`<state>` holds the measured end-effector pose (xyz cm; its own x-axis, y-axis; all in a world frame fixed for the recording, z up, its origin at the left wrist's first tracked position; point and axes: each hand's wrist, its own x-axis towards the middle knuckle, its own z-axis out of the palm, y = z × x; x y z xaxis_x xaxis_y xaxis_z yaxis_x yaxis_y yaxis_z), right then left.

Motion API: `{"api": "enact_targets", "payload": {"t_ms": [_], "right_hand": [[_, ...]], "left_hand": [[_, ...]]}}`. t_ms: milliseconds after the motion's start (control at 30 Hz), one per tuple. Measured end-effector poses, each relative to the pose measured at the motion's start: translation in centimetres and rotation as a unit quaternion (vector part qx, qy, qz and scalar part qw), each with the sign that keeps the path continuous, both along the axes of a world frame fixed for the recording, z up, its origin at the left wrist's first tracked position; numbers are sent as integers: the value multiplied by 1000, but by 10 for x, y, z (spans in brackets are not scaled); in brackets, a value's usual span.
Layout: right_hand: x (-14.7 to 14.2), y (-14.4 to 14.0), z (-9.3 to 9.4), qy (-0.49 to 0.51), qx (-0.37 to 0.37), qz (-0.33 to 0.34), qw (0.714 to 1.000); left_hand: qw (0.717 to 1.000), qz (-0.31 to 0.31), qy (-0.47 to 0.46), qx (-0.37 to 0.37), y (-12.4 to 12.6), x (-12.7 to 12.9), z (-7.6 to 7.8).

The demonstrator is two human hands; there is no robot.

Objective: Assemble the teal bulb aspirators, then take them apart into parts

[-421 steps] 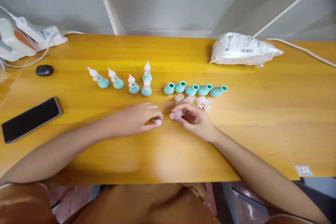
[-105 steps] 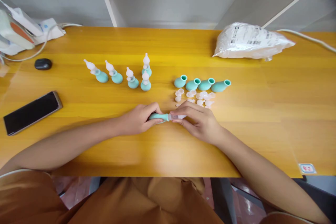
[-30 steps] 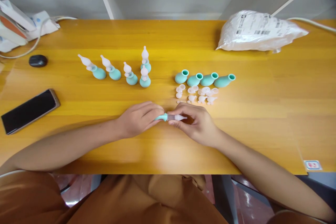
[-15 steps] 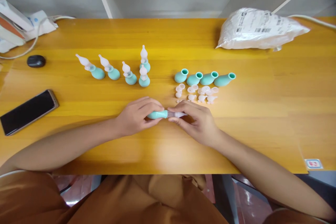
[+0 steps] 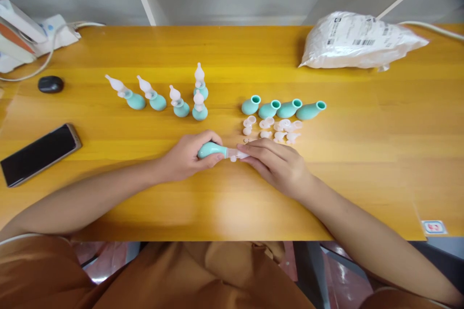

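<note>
We see the left hand (image 5: 184, 157) wrapped around a teal rubber bulb (image 5: 209, 149), its grip pinching the bulb low over the yellow tabletop (image 5: 232, 203). The right hand (image 5: 279, 164) meets it from the other side, fingers closed on the clear nozzle (image 5: 235, 154) fitted at the bulb's neck (the nozzle's tip is hidden under the fingers). Just beyond the hands lie loose clear tips (image 5: 271, 128), and behind those a row of four empty teal bulbs (image 5: 282, 108). To their left stand five assembled aspirators (image 5: 174, 99). A black phone (image 5: 38, 153) lies well apart at the left; a white plastic bag (image 5: 358, 41) sits far right.
</note>
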<state>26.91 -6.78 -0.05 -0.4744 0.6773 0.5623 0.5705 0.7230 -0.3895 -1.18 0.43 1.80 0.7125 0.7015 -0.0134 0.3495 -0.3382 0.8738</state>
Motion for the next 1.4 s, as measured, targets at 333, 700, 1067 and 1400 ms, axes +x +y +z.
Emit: {"api": "enact_targets", "payload": {"t_ms": [333, 700, 1067, 1400], "right_hand": [[-3, 1, -4, 78, -76, 30, 994], [-4, 3, 3, 151, -125, -27, 980], [-1, 4, -7, 334, -268, -41, 903], [13, -2, 21, 303, -148, -41, 941]], "left_hand": [[999, -33, -7, -5, 0, -5, -11], [998, -36, -22, 41, -3, -5, -11], [999, -3, -52, -8, -5, -5, -20], [994, -43, -77, -62, -5, 1, -23]]}}
